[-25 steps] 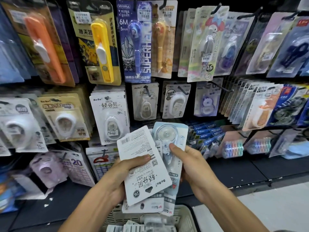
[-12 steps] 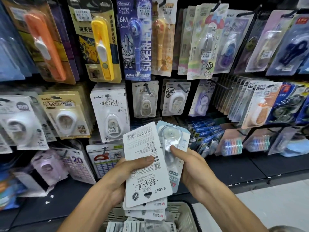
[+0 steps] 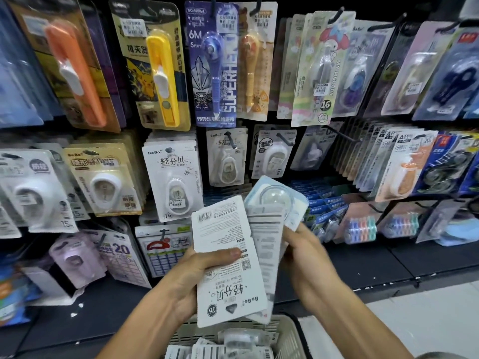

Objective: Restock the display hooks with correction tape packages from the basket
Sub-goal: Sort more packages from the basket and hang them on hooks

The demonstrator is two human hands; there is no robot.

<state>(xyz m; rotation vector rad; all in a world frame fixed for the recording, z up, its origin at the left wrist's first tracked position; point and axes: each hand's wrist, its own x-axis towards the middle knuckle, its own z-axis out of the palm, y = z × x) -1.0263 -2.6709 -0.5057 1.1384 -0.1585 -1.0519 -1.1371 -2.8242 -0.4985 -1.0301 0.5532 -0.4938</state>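
While you face display, match card in hand to its hook before lifting: white 76 cards hang at centre of middle row. Basket below, more packages inside. Left hand clamps stack, thumb across top card, printed back up. Right hand pinches blister package at stack's right edge; peel it clear singly.

Blue hanging card: "6M", "5mm", "SUPERHERO". Held white package, upside down: "BoBo", "76". Pink character card: "MY MELODY", "16".
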